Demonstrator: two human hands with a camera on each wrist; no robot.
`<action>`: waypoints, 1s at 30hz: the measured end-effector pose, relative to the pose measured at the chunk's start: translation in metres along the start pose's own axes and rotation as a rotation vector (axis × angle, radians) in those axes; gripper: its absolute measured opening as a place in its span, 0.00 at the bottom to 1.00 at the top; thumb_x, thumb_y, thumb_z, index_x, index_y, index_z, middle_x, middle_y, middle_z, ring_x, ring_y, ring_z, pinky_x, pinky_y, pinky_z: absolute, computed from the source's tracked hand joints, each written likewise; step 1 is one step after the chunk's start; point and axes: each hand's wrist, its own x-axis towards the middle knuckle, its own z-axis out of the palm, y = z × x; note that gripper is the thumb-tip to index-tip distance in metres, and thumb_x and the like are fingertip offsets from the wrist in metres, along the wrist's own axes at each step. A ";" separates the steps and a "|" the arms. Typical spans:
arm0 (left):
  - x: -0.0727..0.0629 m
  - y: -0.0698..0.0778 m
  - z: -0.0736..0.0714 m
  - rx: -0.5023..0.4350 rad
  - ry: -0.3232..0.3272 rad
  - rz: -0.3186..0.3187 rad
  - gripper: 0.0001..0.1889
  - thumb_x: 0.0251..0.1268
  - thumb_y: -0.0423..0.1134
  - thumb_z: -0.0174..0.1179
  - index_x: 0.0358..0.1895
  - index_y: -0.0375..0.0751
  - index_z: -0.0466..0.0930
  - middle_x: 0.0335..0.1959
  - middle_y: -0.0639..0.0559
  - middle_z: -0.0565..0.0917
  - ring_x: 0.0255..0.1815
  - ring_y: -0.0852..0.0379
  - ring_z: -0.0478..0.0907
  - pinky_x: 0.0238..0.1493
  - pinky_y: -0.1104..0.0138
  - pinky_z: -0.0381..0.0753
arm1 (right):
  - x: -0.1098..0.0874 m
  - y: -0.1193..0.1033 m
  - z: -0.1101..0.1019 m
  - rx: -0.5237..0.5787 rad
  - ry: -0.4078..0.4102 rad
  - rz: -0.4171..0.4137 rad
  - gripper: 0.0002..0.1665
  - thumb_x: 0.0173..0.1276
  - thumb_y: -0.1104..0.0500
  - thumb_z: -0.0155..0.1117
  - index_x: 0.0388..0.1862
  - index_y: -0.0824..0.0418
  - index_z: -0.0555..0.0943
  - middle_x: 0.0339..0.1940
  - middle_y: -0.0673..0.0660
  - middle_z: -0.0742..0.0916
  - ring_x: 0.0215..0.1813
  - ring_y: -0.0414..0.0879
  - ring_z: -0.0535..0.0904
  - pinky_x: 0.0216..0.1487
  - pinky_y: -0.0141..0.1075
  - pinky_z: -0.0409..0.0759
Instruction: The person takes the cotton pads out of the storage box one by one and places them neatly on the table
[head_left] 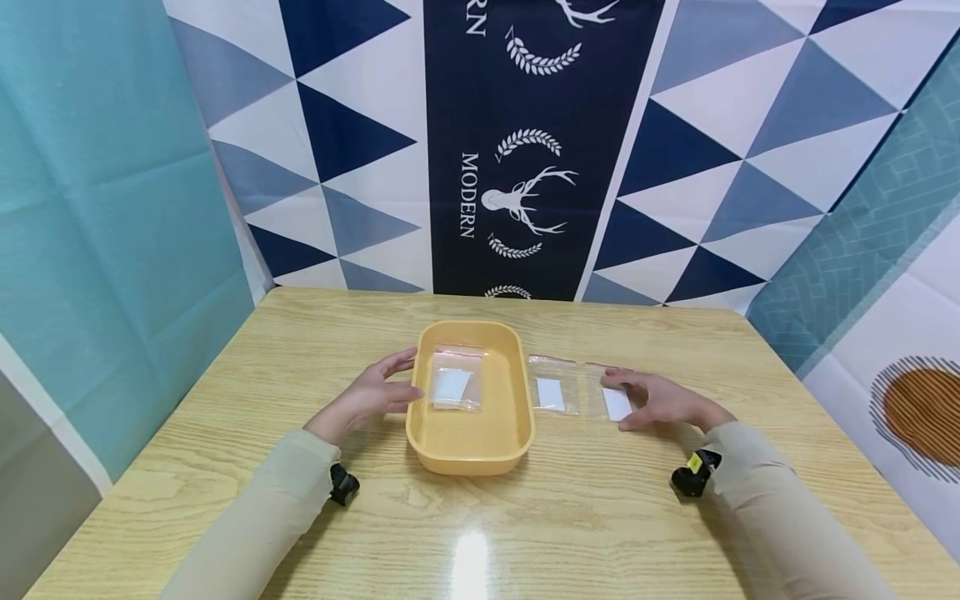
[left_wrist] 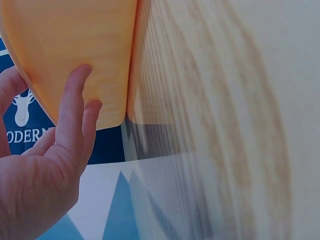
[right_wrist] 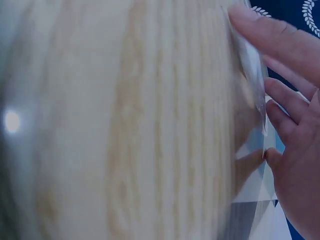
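A yellow plastic basin (head_left: 470, 446) stands on the table. Inside lies a clear zip bag (head_left: 457, 387) with white cards in it. My left hand (head_left: 372, 392) is at the basin's left side, thumb by the rim, the other fingers extended along the outer wall. To the right of the basin another zip bag (head_left: 552, 387) with a white card lies flat. Beside it is a third zip bag (head_left: 596, 398), partly covered by my right hand (head_left: 663, 400). That hand spans the bag, fingers at its far edge and thumb near its close corner, loosely bent. In the right wrist view the fingertips meet clear plastic (right_wrist: 254, 67).
All of this is on a light wood-grain table (head_left: 390, 533). A patterned cloth (head_left: 360, 167) hangs behind its back edge, with a teal cloth (head_left: 112, 208) at the left. Black wrist cameras (head_left: 343, 485) sit under both sleeves.
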 end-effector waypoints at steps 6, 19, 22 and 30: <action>0.000 0.000 0.001 0.006 0.006 -0.001 0.41 0.59 0.26 0.59 0.73 0.43 0.49 0.70 0.39 0.55 0.62 0.38 0.66 0.50 0.55 0.79 | 0.003 -0.011 -0.002 0.082 0.189 0.107 0.46 0.56 0.52 0.71 0.70 0.65 0.61 0.69 0.67 0.64 0.71 0.65 0.50 0.67 0.62 0.50; -0.001 0.000 0.003 0.011 0.018 -0.005 0.40 0.59 0.25 0.59 0.73 0.43 0.49 0.70 0.39 0.55 0.62 0.38 0.66 0.50 0.55 0.79 | 0.023 -0.038 0.007 0.329 0.363 0.071 0.38 0.63 0.60 0.64 0.70 0.65 0.61 0.67 0.68 0.67 0.66 0.62 0.62 0.66 0.51 0.62; -0.001 0.000 0.003 0.012 0.018 -0.005 0.40 0.60 0.25 0.59 0.73 0.43 0.49 0.70 0.39 0.55 0.62 0.38 0.66 0.50 0.56 0.79 | 0.028 -0.046 0.008 0.374 0.381 0.058 0.38 0.63 0.61 0.65 0.70 0.65 0.61 0.66 0.67 0.68 0.66 0.62 0.62 0.66 0.48 0.63; -0.001 -0.002 0.003 0.014 0.011 0.001 0.40 0.60 0.26 0.59 0.74 0.43 0.48 0.70 0.39 0.55 0.62 0.38 0.66 0.50 0.55 0.79 | 0.040 -0.068 0.011 0.455 0.395 0.051 0.41 0.60 0.57 0.68 0.69 0.63 0.62 0.65 0.64 0.71 0.66 0.60 0.64 0.64 0.43 0.68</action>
